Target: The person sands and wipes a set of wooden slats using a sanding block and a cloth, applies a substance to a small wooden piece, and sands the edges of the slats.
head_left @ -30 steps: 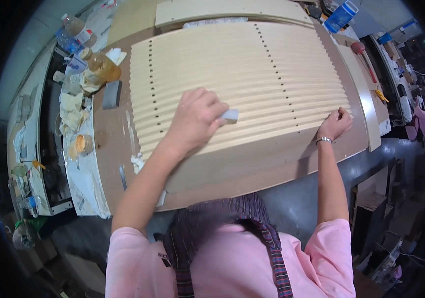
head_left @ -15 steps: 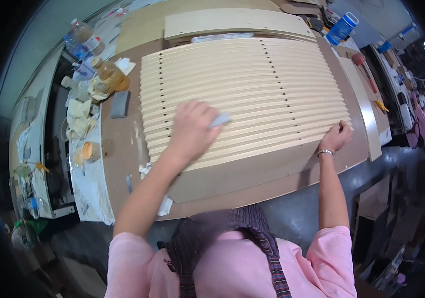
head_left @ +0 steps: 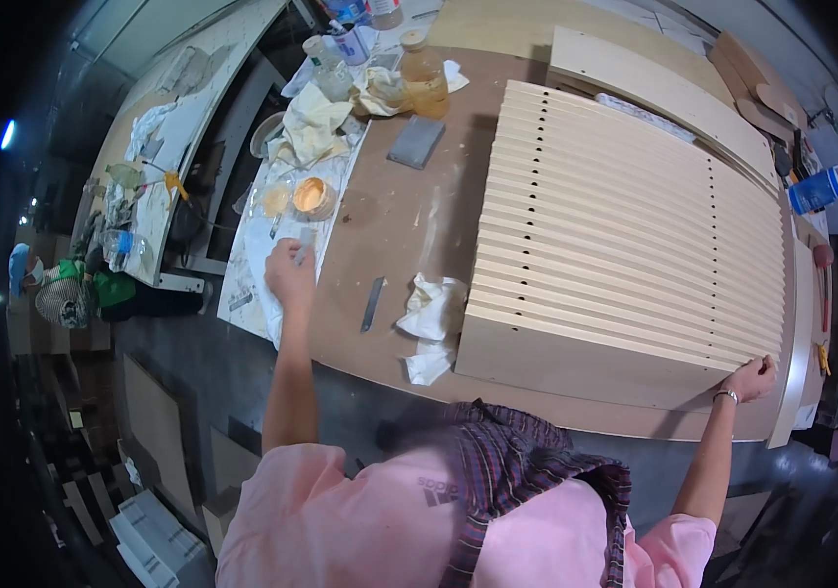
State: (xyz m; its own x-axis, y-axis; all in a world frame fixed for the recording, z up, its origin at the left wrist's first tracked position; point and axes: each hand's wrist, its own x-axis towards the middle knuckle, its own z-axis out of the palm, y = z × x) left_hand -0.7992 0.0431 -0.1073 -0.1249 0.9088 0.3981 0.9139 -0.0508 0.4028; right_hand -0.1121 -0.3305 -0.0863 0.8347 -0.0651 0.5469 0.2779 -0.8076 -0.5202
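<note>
Pale wood on the right side of the brown counter [head_left: 360, 265]: a wide ridged panel [head_left: 615, 235] with a plain near face and two rows of dark dots from far to near across the ridges. At the near right corner of the panel, the right hand [head_left: 752, 379], with fingers curled inward against the edge; cannot tell if pinching anything. Well apart on the left, the left hand [head_left: 291, 276], with fingers pinching a small flat grey piece [head_left: 307, 241], just on the near side of an open tub of orange paste [head_left: 313, 199]. Left of the tub, a shallow clear dish [head_left: 274, 201] with orange residue. Farther off, crumpled yellowish cloth [head_left: 313, 127] and a bottle of amber liquid [head_left: 425, 86]; just nearer than the bottle, a grey block [head_left: 416, 143], flat. Between left hand and panel, a narrow grey strip [head_left: 373, 304], then crumpled white paper [head_left: 431, 312] beside the near left corner. Behind the panel, a pale board [head_left: 654, 93]; at far right, a blue bottle [head_left: 815, 191].
</note>
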